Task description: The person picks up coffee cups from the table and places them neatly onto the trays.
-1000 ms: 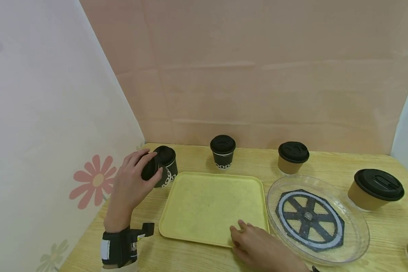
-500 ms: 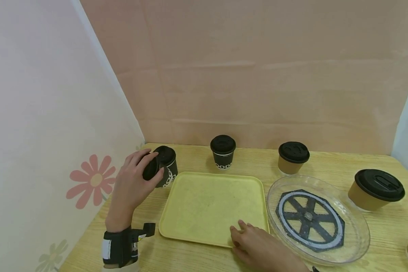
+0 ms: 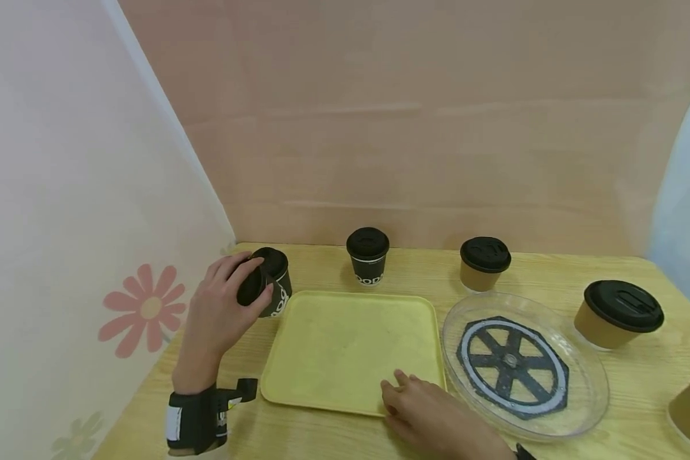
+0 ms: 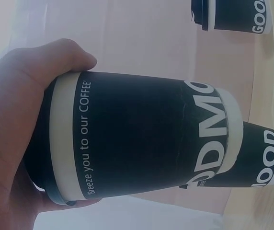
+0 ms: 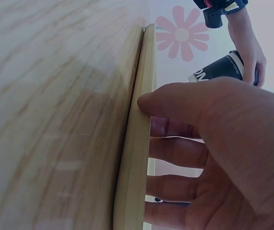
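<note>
Lidded cup [image 3: 277,263] stands just behind the tilted coffee cup [image 4: 137,134], base slanting down-right, that the left hand [image 3: 223,299] grips left of the yellow tray [image 3: 351,348]; right hand [image 3: 428,409] pinches the tray's near edge.

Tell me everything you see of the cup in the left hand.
The cup looks like black paper, with a black lid, a pale band, small white "Breeze you to our COFFEE" lettering and large white letters near its pale base edge. The left hand grips the lid end. It is tilted, raised off the table, beside another black cup; whether they touch is unclear.
</note>
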`<move>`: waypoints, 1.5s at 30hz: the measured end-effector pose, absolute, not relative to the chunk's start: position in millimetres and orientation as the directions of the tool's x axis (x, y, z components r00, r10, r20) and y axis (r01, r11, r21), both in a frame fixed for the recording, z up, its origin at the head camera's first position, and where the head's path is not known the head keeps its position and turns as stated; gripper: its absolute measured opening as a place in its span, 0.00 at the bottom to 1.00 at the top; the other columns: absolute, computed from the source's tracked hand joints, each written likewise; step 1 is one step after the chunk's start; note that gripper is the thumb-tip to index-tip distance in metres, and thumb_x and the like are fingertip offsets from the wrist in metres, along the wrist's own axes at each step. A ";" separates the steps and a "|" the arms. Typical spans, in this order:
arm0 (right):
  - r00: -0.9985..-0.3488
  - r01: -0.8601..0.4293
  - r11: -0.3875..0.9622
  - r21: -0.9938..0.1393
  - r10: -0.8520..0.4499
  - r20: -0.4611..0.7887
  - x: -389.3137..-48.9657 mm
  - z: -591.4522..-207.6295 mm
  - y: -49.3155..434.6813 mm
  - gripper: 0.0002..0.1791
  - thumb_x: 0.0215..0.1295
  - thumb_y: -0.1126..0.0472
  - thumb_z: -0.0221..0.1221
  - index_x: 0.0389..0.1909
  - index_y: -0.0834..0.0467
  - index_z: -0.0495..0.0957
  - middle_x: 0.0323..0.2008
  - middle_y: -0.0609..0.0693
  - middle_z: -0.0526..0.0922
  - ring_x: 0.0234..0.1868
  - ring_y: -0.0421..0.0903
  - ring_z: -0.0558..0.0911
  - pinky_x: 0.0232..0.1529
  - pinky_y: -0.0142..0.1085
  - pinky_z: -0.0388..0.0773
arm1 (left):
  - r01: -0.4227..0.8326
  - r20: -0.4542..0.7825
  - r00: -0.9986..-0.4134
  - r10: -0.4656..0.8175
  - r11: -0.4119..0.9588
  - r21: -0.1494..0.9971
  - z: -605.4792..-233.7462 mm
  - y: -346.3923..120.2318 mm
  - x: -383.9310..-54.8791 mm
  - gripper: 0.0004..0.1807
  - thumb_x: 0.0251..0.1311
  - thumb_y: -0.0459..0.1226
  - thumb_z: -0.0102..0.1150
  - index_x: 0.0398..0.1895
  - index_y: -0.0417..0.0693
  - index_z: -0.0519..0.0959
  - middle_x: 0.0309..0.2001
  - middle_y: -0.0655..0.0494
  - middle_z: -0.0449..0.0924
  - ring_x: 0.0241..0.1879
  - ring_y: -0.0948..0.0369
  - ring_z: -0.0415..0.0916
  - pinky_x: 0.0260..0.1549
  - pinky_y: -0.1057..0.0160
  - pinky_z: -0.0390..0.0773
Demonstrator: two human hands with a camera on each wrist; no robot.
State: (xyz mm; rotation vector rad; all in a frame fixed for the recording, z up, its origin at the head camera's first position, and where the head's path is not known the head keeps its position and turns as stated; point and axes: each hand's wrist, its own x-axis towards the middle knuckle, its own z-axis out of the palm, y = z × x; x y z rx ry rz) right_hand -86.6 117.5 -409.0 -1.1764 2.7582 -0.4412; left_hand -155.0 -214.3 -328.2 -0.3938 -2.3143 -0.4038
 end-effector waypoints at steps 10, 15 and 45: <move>-0.685 -0.701 0.648 -0.297 -0.728 0.027 -86.2 -408.3 116.4 0.06 0.68 0.54 0.58 0.40 0.51 0.79 0.37 0.45 0.80 0.35 0.38 0.80 0.30 0.30 0.75 | 0.421 0.714 -0.676 0.185 0.892 0.168 -330.4 -212.0 -159.5 0.24 0.51 0.43 0.68 0.53 0.47 0.81 0.55 0.46 0.79 0.55 0.46 0.73 0.44 0.42 0.79; -0.679 -0.714 0.643 -0.279 -0.733 0.050 -85.8 -410.4 116.7 0.07 0.69 0.53 0.57 0.40 0.51 0.79 0.37 0.45 0.81 0.38 0.41 0.81 0.32 0.32 0.77 | 0.432 0.707 -0.676 0.209 0.889 0.150 -329.3 -208.9 -163.4 0.24 0.52 0.43 0.68 0.54 0.47 0.81 0.55 0.45 0.79 0.54 0.45 0.73 0.43 0.42 0.80; -0.693 -0.697 0.659 -0.283 -0.720 0.028 -85.9 -409.1 114.5 0.09 0.69 0.55 0.56 0.43 0.53 0.80 0.42 0.49 0.84 0.45 0.45 0.84 0.40 0.38 0.82 | 0.501 0.704 -0.646 0.295 0.860 0.100 -329.3 -192.9 -168.8 0.24 0.52 0.45 0.68 0.52 0.46 0.81 0.56 0.45 0.78 0.55 0.45 0.74 0.42 0.45 0.83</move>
